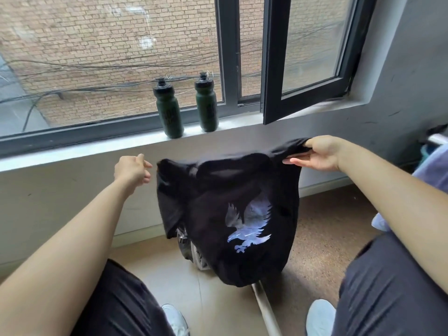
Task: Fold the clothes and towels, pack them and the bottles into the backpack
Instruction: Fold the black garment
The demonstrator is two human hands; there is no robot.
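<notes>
A black T-shirt [228,204] with a pale blue eagle print hangs in front of me, above the floor. My right hand [317,154] grips its upper right corner. My left hand [132,169] sits just left of the shirt's upper left corner, fingers loosely curled, a small gap between them and the cloth. Two dark green bottles [168,110] [206,104] with black caps stand upright on the window sill [72,151]. A backpack [186,246] on the floor is mostly hidden behind the shirt; only a dark and white edge shows.
An open black window sash [274,93] juts inward above the sill at the right. Pale lilac cloth [429,166] lies at the right edge. My knees in dark trousers and white shoes frame the tiled floor [218,306] below.
</notes>
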